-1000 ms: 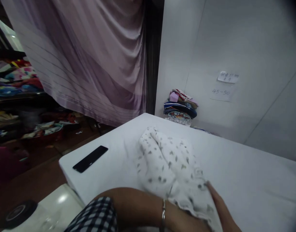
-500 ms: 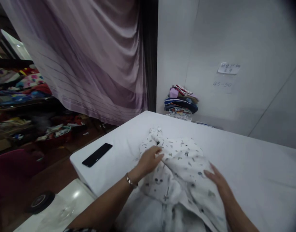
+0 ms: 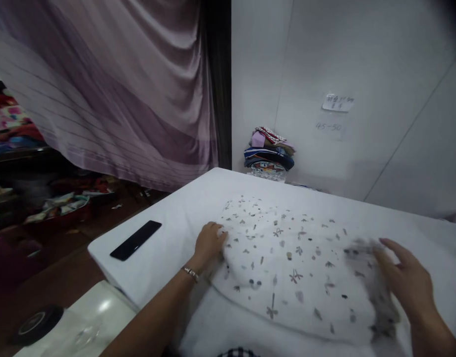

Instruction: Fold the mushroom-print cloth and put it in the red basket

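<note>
A white printed cloth (image 3: 283,258) with small leaf and flower motifs lies spread over the white table. At its left edge my left hand (image 3: 210,241), with a bracelet on the wrist, has its fingers closed on the fabric. My right hand (image 3: 408,277) is at the right edge, thumb and fingers curled around cloth that is lifted and smeared by motion there. The near edge of the cloth curves toward me. A black phone (image 3: 136,240) lies left of my left hand, apart from it.
The white table (image 3: 168,263) reaches to the wall. Folded clothes (image 3: 269,153) are stacked behind its far edge. A purple curtain (image 3: 157,99) hangs at the left, with shelves of fabric beyond. A pale surface with a dark round object (image 3: 38,325) is at the lower left.
The cloth was bunched and creased; now it lies flatter and wider. My hands have moved apart, the left one leftward and the right one rightward. The view has shifted slightly right.
</note>
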{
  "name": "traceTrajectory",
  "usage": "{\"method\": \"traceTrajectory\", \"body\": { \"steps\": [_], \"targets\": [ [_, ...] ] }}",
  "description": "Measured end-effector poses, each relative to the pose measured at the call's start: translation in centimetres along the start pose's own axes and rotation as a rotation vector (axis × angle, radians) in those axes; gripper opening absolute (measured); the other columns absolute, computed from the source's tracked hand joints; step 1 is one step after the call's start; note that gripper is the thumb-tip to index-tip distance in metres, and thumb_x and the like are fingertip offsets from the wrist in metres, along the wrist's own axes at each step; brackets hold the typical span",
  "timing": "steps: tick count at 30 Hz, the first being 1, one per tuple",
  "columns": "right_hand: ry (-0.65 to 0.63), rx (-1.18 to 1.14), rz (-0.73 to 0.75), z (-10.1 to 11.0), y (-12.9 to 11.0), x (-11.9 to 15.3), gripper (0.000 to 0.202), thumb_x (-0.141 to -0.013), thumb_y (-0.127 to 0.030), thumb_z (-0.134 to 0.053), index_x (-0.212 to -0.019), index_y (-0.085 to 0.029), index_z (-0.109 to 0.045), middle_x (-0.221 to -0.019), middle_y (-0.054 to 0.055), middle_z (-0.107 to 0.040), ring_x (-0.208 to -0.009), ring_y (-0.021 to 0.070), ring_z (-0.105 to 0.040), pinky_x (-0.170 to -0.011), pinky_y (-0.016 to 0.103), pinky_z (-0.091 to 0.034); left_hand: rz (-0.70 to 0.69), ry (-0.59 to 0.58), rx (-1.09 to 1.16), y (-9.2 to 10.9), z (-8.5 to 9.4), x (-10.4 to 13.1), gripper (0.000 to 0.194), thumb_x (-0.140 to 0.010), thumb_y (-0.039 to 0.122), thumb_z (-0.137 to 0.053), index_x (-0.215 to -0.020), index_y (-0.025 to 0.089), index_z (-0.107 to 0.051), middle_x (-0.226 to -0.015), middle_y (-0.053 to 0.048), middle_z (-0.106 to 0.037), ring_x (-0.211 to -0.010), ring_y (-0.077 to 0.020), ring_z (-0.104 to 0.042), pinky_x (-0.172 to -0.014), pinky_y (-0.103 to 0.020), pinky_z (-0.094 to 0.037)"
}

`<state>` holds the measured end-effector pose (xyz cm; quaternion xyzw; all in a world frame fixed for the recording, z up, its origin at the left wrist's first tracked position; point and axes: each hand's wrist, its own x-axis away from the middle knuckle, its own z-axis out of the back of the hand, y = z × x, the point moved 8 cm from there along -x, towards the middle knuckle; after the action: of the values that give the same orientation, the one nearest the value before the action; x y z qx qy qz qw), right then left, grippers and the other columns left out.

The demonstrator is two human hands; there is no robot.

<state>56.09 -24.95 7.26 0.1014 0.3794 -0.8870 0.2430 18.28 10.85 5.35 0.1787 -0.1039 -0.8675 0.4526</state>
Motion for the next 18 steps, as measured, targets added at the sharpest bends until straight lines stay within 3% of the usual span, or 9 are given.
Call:
{"method": "traceTrajectory", "body": {
  "steps": [4, 6, 9, 12, 18],
  "targets": [
    [-0.217, -0.346, 0.045, -3.2, -4.5, 2.2, 0.049, -0.071, -0.054, -0.056, -0.104, -0.019, -0.065, -0.099, 0.009, -0.069, -0.099, 0.0271, -0.061, -0.081, 0.036, -0.049, 0.117, -0.038, -0.038, -2.0, -0.6, -2.0, 0.036, -0.083, 0.035, -0.048, -0.11, 0.012, -0.056, -0.118, -0.013, -0.054, -0.11, -0.0239, -0.048, -0.092, -0.031, -0.035],
    [-0.381, -0.347, 0.096, -5.4, -6.0, 3.3, 0.047, -0.071, -0.052, -0.058, -0.104, -0.02, -0.067, -0.104, 0.008, -0.068, -0.103, 0.0276, -0.059, -0.082, 0.036, -0.049, 0.167, -0.081, -0.022, -2.8, -1.2, -2.5, 0.035, -0.081, 0.034, -0.05, -0.107, 0.012, -0.058, -0.112, -0.012, -0.058, -0.105, -0.0234, -0.052, -0.088, -0.03, -0.037],
    [-0.555, -0.305, 0.108, -8.1, -6.4, 4.5, 0.042, -0.072, -0.049, -0.06, -0.102, -0.022, -0.069, -0.112, 0.006, -0.065, -0.105, 0.0287, -0.058, -0.085, 0.038, -0.049, 0.191, -0.055, 0.0, -3.1, -1.3, -2.8, 0.028, -0.08, 0.033, -0.049, -0.099, 0.014, -0.059, -0.102, -0.01, -0.061, -0.095, -0.021, -0.056, -0.08, -0.028, -0.04],
    [-0.605, -0.337, 0.066, -9.3, -5.9, 4.9, 0.038, -0.069, -0.046, -0.064, -0.099, -0.023, -0.071, -0.111, 0.006, -0.065, -0.102, 0.029, -0.059, -0.085, 0.04, -0.049, 0.179, 0.01, 0.021, -2.5, -0.9, -2.8, 0.019, -0.08, 0.027, -0.048, -0.092, 0.016, -0.057, -0.099, -0.007, -0.06, -0.093, -0.0193, -0.055, -0.079, -0.027, -0.039],
    [-0.664, -0.418, 0.015, -10.1, -6.2, 5.6, 0.039, -0.066, -0.046, -0.067, -0.097, -0.022, -0.072, -0.103, 0.006, -0.068, -0.082, 0.0254, -0.064, -0.067, 0.034, -0.054, 0.121, 0.096, 0.132, -0.1, 0.3, -2.9, 0.011, -0.076, 0.015, -0.047, -0.085, 0.019, -0.053, -0.093, -0.004, -0.06, -0.087, -0.0166, -0.055, -0.078, -0.026, -0.04]
  ]
}}
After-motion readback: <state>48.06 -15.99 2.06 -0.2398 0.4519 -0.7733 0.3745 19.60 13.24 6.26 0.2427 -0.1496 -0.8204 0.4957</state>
